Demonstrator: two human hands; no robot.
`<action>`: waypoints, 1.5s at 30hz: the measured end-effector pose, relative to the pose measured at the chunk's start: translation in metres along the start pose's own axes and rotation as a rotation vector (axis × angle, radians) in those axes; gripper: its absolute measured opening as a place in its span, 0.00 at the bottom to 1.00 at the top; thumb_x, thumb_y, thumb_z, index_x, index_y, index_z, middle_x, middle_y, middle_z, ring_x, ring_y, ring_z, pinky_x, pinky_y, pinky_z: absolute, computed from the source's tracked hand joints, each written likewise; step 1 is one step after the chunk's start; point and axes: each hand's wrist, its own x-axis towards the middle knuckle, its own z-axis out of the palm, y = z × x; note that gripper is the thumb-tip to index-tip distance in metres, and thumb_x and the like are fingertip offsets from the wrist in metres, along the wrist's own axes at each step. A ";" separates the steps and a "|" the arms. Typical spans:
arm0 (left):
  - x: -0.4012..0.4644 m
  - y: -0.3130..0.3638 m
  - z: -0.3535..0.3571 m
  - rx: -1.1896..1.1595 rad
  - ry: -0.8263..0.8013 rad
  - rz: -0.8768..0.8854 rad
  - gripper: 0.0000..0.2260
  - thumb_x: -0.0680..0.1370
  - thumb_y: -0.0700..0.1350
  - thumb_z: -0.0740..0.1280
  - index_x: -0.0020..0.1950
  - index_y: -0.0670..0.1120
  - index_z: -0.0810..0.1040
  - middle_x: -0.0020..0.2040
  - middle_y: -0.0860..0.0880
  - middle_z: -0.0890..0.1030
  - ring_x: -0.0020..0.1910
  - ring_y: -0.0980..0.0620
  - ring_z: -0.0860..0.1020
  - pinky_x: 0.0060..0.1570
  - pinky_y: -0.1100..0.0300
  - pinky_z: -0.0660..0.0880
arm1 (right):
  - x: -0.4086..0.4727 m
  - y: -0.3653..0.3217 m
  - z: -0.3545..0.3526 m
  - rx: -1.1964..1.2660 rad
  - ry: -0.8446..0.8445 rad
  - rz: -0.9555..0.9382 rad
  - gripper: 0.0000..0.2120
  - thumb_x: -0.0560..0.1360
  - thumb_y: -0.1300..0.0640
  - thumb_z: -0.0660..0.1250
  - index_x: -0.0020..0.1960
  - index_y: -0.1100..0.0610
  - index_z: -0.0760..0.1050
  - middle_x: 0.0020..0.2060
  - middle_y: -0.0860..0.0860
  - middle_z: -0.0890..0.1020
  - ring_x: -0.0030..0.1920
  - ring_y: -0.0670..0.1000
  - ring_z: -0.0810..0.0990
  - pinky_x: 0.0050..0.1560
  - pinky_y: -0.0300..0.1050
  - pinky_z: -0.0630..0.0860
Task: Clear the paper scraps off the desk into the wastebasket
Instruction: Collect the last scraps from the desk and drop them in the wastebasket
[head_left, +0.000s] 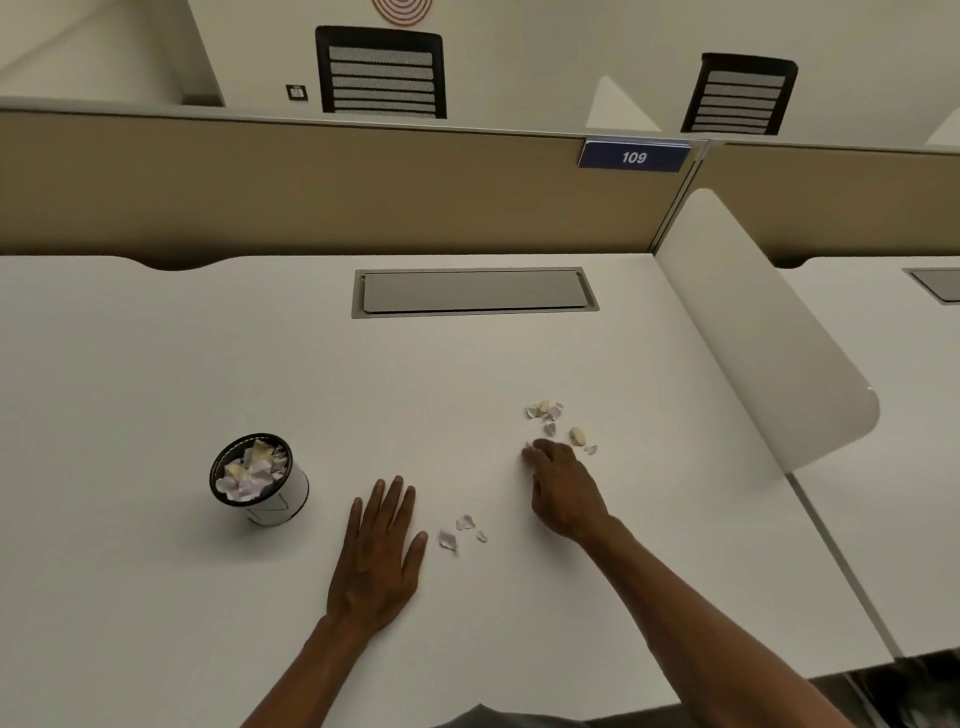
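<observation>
The left hand (378, 556) lies flat, palm down, on the smooth white desk (156, 374), fingers straight and close together, thumb splayed, holding nothing. The right hand (563, 491) reaches further out, knuckles up, fingers curled down with the tips touching the desk at the near edge of a loose cluster of crumpled paper scraps (553, 422); whether a scrap is pinched under them cannot be told. These scraps are small, white and pale yellow, creased and irregular. Three more white scraps (460, 532) lie between the hands, just beside the left thumb. Left of the left hand stands the wastebasket (258, 480), a small white cylinder with a black rim, heaped with crumpled paper. Beyond, a flat grey rectangular cable hatch (475, 292) sits flush in the desk, before a tan fabric partition (311, 187) with a blue "109" tag (634, 157)
</observation>
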 end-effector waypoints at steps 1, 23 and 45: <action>0.000 0.001 0.000 0.006 0.003 -0.006 0.28 0.83 0.57 0.49 0.82 0.48 0.54 0.83 0.50 0.52 0.82 0.50 0.48 0.78 0.46 0.51 | -0.005 -0.003 0.005 0.021 0.011 -0.022 0.23 0.77 0.64 0.57 0.71 0.56 0.71 0.70 0.54 0.72 0.69 0.58 0.70 0.62 0.52 0.74; 0.000 0.000 0.001 -0.033 0.053 -0.009 0.27 0.83 0.56 0.54 0.81 0.49 0.57 0.82 0.52 0.55 0.82 0.52 0.50 0.78 0.46 0.52 | 0.035 -0.018 -0.015 -0.067 -0.024 -0.061 0.09 0.79 0.60 0.55 0.52 0.59 0.73 0.54 0.53 0.76 0.58 0.58 0.73 0.40 0.47 0.71; -0.001 0.003 -0.004 -0.032 0.035 -0.019 0.28 0.82 0.56 0.54 0.81 0.49 0.57 0.82 0.51 0.55 0.82 0.52 0.50 0.79 0.46 0.52 | -0.004 0.006 -0.006 0.043 -0.026 0.082 0.22 0.72 0.66 0.59 0.62 0.48 0.75 0.59 0.50 0.73 0.58 0.54 0.71 0.46 0.49 0.78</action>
